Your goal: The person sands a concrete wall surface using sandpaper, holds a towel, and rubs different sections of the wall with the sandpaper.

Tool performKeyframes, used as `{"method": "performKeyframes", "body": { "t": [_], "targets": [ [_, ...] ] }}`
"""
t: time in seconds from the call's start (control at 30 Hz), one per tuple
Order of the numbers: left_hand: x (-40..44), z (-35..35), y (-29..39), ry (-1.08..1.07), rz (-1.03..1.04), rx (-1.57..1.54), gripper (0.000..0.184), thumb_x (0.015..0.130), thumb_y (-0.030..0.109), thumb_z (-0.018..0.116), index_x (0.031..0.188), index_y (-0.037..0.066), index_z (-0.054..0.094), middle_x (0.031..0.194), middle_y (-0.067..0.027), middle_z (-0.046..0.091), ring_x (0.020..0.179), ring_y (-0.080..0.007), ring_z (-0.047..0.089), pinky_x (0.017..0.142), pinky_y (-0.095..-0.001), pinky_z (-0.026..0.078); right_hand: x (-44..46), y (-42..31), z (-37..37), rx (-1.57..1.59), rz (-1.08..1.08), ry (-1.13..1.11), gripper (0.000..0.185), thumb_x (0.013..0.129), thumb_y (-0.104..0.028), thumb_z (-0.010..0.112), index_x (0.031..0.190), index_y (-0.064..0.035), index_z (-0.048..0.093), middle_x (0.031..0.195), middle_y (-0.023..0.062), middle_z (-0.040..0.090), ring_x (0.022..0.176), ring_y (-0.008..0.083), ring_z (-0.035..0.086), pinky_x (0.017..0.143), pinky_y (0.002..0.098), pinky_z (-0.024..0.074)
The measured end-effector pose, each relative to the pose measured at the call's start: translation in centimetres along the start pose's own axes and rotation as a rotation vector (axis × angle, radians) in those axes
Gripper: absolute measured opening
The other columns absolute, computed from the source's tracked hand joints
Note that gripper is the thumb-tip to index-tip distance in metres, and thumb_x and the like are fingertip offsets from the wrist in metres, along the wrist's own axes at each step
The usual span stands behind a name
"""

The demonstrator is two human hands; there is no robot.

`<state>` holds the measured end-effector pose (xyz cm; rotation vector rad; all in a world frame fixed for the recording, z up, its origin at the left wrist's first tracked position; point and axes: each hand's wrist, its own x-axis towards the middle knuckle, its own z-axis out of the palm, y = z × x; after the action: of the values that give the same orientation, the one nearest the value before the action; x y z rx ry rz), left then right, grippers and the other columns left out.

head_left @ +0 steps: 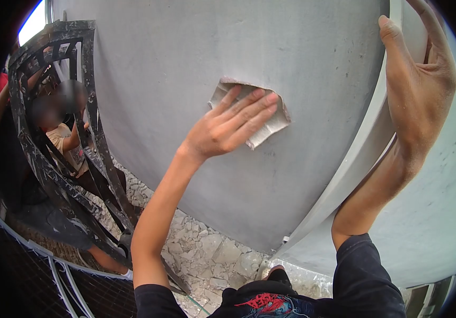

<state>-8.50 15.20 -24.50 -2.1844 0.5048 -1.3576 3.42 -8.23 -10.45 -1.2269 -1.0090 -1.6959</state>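
Against the grey wall [175,63], my left hand [228,123] lies with fingers stretched over a creased, torn-edged sheet of sandpaper [270,126], pressing it to the surface. The sheet's pale backing faces me; its underside is hidden. At the upper right, my right hand [423,79] is raised beside the vertical edge trim [359,142], thumb apart from the fingers. Pale dust coats it, and the fingertips run out of view at the top. It appears to brace on the trim, and I see nothing held in it.
A black metal gate or grille [96,124] with pale spatters stands at the left. Behind it are people, one in a tan shirt [61,139]. Broken rubble [207,252] covers the ground at the wall's foot. A paler wall [429,212] continues on the right.
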Motion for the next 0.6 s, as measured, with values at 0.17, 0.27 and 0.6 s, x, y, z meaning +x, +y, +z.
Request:
{"method": "performKeyframes", "body": {
  "t": [0.17,0.27,0.6],
  "targets": [
    [2.9,-0.7,-3.2,0.266,-0.406,0.102,0.061,0.084,-0.013,0.056,0.142,0.003,0.045,0.149,-0.0127,0.044,0.141,-0.031,0.036,0.117,-0.0519,0.031,-0.2,-1.2,-0.1,0.02,0.093,-0.023,0.051,0.075,0.01,0.049,0.117,-0.0125,0.067,0.154,0.0226,0.034,0.147,0.0354,0.021,0.121,0.0592,0.0166],
    [5.0,1.2,1.3,0.379,-0.609,0.128,0.067,0.083,-0.017,0.055,0.146,0.001,0.039,0.149,-0.0184,0.041,0.139,-0.0365,0.037,0.116,-0.0552,0.029,0.1,-0.6,-0.1,0.113,0.03,0.002,0.051,0.075,0.009,0.049,0.118,-0.0129,0.067,0.154,0.0229,0.032,0.147,0.036,0.019,0.12,0.0603,0.0156],
    [-0.5,-0.8,-4.8,0.326,-0.429,0.056,0.051,0.094,0.006,0.058,0.143,0.003,0.045,0.146,-0.0113,0.048,0.138,-0.03,0.041,0.117,-0.0499,0.031,0.7,1.1,-0.3,0.356,-0.073,-0.087,0.051,0.076,0.007,0.051,0.12,-0.0141,0.066,0.156,0.024,0.026,0.148,0.0379,0.012,0.119,0.064,0.0123]
  ]
}}
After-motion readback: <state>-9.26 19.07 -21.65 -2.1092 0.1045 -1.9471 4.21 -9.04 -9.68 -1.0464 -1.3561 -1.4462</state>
